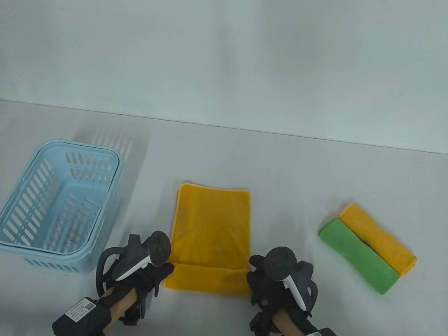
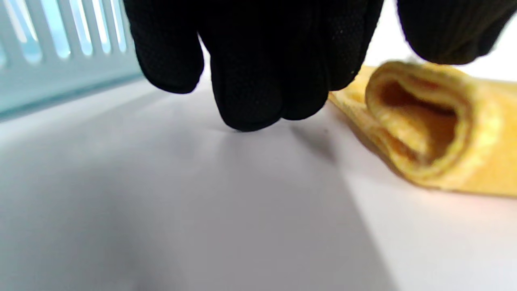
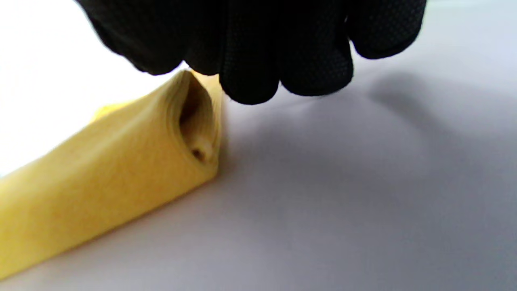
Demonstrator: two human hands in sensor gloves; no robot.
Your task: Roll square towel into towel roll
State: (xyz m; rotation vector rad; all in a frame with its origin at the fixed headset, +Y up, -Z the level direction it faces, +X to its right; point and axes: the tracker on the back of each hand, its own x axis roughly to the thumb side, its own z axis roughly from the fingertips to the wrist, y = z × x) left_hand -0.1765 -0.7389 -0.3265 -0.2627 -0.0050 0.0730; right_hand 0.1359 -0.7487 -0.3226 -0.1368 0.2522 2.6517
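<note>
I'm seeing the yellow towel (image 1: 211,233) lying on the counter (image 1: 225,155) right of the blue basket (image 1: 58,205), its near edge folded over. My left hand (image 1: 143,267) and right hand (image 1: 274,283) are curling at that fold's two ends; whether they're pinching it, I cannot tell.

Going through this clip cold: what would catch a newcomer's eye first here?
The bright yellow towel in the middle of the table, its near edge already turned over into a first loose roll. The left hand and right hand, in black gloves, sit at the two ends of that roll. Next, the light blue basket on the left, and a green towel and an orange towel lying folded side by side on the right.
</note>
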